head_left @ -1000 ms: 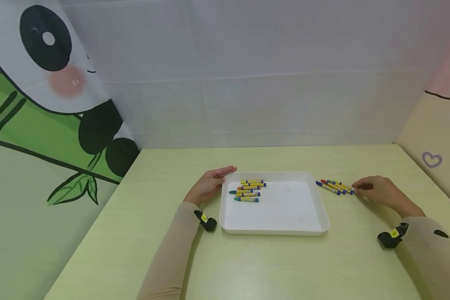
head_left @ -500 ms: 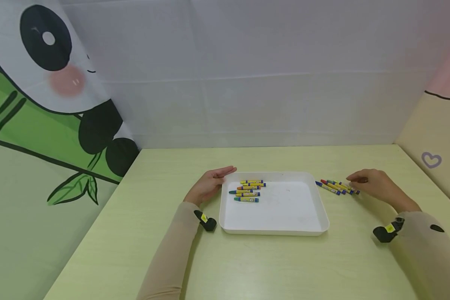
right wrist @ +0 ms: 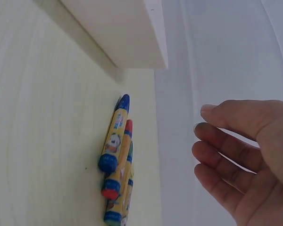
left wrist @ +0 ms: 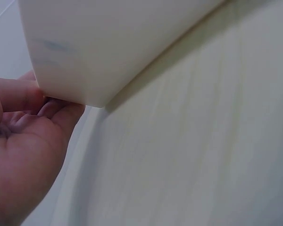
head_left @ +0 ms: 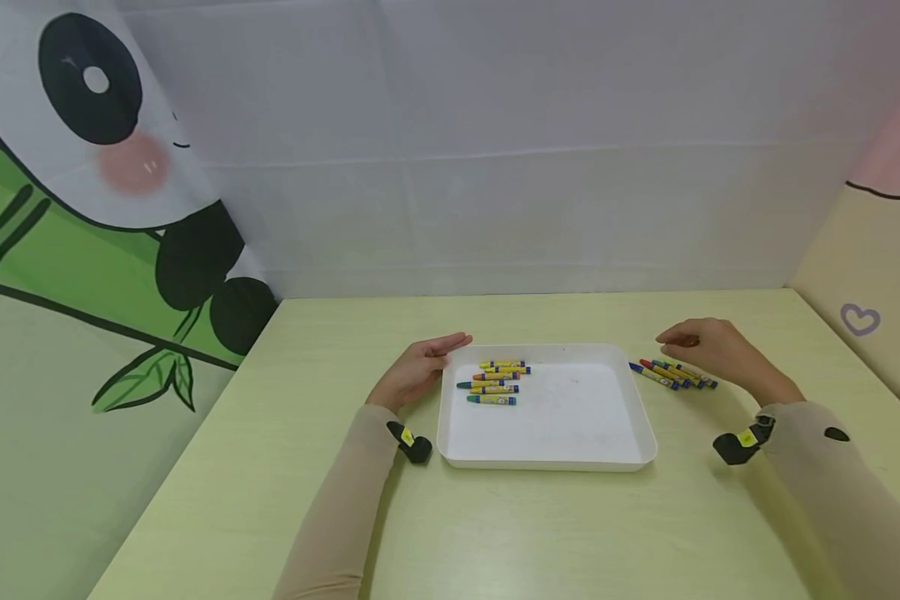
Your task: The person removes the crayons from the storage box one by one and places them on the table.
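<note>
A white tray (head_left: 547, 465) stands on the table, with several yellow-wrapped crayons (head_left: 492, 400) lying in its left part. My left hand (head_left: 414, 375) holds the tray at its left side. Close up in the left wrist view, the thumb and fingers of the left hand (left wrist: 28, 146) pinch the tray's corner. Right of the tray, several more crayons (head_left: 654, 377) lie side by side at a slant. My right hand (head_left: 723, 350) hovers just above and behind them, holding nothing. In the right wrist view, its fingers (right wrist: 226, 147) are loosely bent, apart from the blue crayon (right wrist: 114, 136).
The pale wooden table (head_left: 510, 533) extends around the tray. A white cloth backdrop (head_left: 510, 217) rises at its far edge. Printed panels (head_left: 180, 392) flank the table on the left and right.
My right hand has moved left and away from the right end of the crayon group, rising off it. The left hand and the tray have stayed in place.
</note>
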Tool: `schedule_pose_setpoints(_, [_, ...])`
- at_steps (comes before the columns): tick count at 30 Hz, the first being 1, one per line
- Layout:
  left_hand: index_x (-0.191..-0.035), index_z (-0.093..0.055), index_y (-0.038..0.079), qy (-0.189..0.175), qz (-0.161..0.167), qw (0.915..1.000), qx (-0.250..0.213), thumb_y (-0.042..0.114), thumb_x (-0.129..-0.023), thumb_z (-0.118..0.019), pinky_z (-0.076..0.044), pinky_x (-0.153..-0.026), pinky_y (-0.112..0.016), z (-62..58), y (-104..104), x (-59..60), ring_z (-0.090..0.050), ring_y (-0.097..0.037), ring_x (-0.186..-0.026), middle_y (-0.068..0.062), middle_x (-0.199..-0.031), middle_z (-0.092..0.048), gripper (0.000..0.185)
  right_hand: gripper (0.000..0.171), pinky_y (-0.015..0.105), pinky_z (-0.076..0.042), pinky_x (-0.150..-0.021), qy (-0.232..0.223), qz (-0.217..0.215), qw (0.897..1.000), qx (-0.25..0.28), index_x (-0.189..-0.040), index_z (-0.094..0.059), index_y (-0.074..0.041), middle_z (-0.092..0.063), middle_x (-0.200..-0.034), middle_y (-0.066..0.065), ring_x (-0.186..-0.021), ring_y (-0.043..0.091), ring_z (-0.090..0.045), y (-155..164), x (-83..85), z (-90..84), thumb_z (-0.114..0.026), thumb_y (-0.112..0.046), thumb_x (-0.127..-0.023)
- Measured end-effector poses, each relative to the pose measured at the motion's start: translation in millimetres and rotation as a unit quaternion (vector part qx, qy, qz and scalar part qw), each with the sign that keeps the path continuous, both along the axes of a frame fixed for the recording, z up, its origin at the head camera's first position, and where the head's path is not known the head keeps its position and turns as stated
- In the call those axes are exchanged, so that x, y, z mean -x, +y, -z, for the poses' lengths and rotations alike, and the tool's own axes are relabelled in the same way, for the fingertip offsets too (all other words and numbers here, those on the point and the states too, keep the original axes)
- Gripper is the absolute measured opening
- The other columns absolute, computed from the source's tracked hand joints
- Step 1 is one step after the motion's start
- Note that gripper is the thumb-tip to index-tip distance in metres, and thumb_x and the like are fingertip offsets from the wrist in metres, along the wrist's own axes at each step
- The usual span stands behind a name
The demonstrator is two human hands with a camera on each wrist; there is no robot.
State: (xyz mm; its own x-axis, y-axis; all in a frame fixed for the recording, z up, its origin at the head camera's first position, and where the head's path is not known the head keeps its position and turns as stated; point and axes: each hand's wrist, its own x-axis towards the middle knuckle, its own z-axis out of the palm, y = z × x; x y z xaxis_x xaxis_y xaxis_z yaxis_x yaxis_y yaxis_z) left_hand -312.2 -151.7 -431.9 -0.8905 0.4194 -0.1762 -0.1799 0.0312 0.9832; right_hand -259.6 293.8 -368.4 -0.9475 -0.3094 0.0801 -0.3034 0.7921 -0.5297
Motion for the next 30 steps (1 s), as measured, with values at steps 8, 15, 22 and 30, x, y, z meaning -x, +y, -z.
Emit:
schedule_pose_setpoints(8, [-0.148, -0.037, 0.006, 0.003, -0.006, 0.9999, 0.01, -0.006, -0.1, -0.033, -0.027, -0.117, -0.04, 0.7, 0.2, -0.8, -0.029, -0.02, -0.144, -0.004, -0.152, -0.04, 0.05, 0.026, 0.039, -0.052, -0.082, -0.006, -0.024, 1.0, 0.007, -0.112, -0.07, -0.003, -0.07, -0.108, 0.013, -0.097, 0.028, -0.062, -22.3, 8.1, -8.5, -0.062, -0.019, -0.094])
schedule_pose_setpoints(15, [-0.145, -0.043, 0.011, -0.008, -0.019, 0.9998, 0.005, -0.005, -0.1, -0.035, -0.03, -0.116, -0.039, 2.1, -0.4, -1.2, -0.032, -0.019, -0.143, -0.003, -0.15, -0.043, 0.049, 0.027, 0.039, -0.053, -0.082, -0.019, -0.042, 0.999, 0.024, -0.113, -0.069, -0.003, -0.069, -0.107, 0.012, -0.095, 0.026, -0.063, -43.6, 13.4, -11.4, -0.063, -0.019, -0.093])
schedule_pose_setpoints(22, [-0.146, -0.041, 0.009, -0.003, -0.014, 0.9999, 0.003, -0.005, -0.1, -0.034, -0.029, -0.116, -0.039, 2.6, -0.4, -1.2, -0.032, -0.019, -0.143, -0.004, -0.151, -0.042, 0.049, 0.025, 0.03, -0.053, -0.076, -0.04, -0.055, 0.997, 0.038, -0.113, -0.069, -0.005, -0.07, -0.108, 0.012, -0.095, 0.023, -0.063, -61.4, 18.4, -14.9, -0.062, -0.018, -0.094])
schedule_pose_setpoints(30, [-0.147, -0.04, 0.009, -0.006, -0.012, 0.9999, 0.005, -0.005, -0.1, -0.034, -0.029, -0.116, -0.039, 2.4, 1.1, 0.6, -0.032, -0.019, -0.143, -0.003, -0.151, -0.042, 0.049, 0.023, 0.029, -0.052, -0.067, -0.05, -0.082, 0.995, 0.039, -0.111, -0.071, -0.005, -0.071, -0.104, 0.008, -0.078, 0.017, -0.061, -81.5, 25.2, -12.3, -0.063, -0.016, -0.092])
